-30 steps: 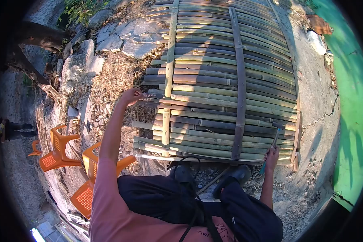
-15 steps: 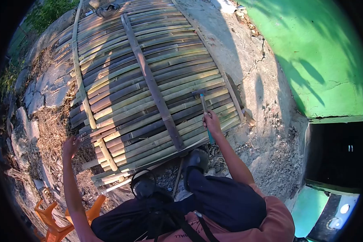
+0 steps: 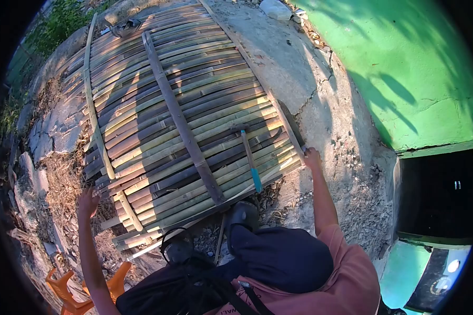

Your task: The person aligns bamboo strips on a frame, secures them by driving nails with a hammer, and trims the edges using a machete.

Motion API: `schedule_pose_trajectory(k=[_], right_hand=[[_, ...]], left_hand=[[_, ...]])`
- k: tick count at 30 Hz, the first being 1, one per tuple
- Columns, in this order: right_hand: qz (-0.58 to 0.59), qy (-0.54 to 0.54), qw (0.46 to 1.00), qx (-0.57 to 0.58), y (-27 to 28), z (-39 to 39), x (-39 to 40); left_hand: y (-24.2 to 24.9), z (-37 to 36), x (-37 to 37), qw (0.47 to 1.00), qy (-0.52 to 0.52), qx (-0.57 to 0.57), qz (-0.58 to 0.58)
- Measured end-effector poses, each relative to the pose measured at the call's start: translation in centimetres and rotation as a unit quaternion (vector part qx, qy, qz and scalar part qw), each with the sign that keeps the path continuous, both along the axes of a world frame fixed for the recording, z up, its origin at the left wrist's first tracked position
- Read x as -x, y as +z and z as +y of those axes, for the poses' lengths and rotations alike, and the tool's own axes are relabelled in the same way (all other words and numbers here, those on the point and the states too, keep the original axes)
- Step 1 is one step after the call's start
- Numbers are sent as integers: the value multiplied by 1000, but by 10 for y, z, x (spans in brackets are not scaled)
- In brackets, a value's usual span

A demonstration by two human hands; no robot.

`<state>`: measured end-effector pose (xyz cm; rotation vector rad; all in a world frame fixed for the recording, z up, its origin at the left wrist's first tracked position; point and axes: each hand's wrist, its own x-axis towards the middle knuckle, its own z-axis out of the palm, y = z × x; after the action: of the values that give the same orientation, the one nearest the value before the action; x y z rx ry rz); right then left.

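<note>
A long panel of split bamboo slats point(image 3: 194, 100) lies in front of me, with lengthwise strips across it. My right hand point(image 3: 312, 158) is closed at the near right corner, fingers around the edge strip. Beside the near left slat ends, my left hand point(image 3: 88, 202) hangs with its fingers partly spread and holds nothing. A hammer point(image 3: 249, 157) with a blue grip rests on the slats, its head pointing away from me. Down the middle runs a dark bamboo strip point(image 3: 181, 118). On the left, a paler strip point(image 3: 92, 100) crosses the slats, and a short piece point(image 3: 127, 211) continues near me.
My shoes point(image 3: 244, 214) stand at the panel's near edge. An orange plastic chair point(image 3: 68, 294) is at lower left. Rough concrete ground point(image 3: 347, 173) and a green wall point(image 3: 404, 68) lie to the right. Dry straw and broken stone point(image 3: 63, 178) lie to the left.
My right hand has let go of the hammer, which now lies on the slats, and has moved right to the panel's edge. My left hand has shifted slightly down.
</note>
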<state>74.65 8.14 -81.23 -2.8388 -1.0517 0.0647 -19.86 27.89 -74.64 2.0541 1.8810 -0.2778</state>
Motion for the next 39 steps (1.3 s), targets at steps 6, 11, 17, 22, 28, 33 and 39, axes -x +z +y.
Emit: schedule_pose_trajectory(k=[6, 11, 17, 22, 28, 33, 39], right_hand=[[121, 94, 986, 70, 9, -8, -24], [52, 224, 972, 37, 13, -17, -49], [36, 181, 957, 223, 82, 28, -69], [-154, 237, 904, 319, 154, 82, -67], [-247, 330, 831, 374, 224, 175, -54], [-254, 225, 748, 570, 233, 226, -30], [-359, 247, 786, 438, 238, 207, -13]], left_hand=[[8, -5, -20, 997, -11, 51, 54], [10, 11, -43, 991, -19, 90, 96], [-3, 7, -46, 992, 19, 99, 82], [-25, -5, -30, 996, 22, 84, 28], [-36, -17, -22, 997, 30, -51, -47], [-51, -20, -10, 990, 32, -104, -95], [-47, -23, -10, 981, 39, -140, -131]])
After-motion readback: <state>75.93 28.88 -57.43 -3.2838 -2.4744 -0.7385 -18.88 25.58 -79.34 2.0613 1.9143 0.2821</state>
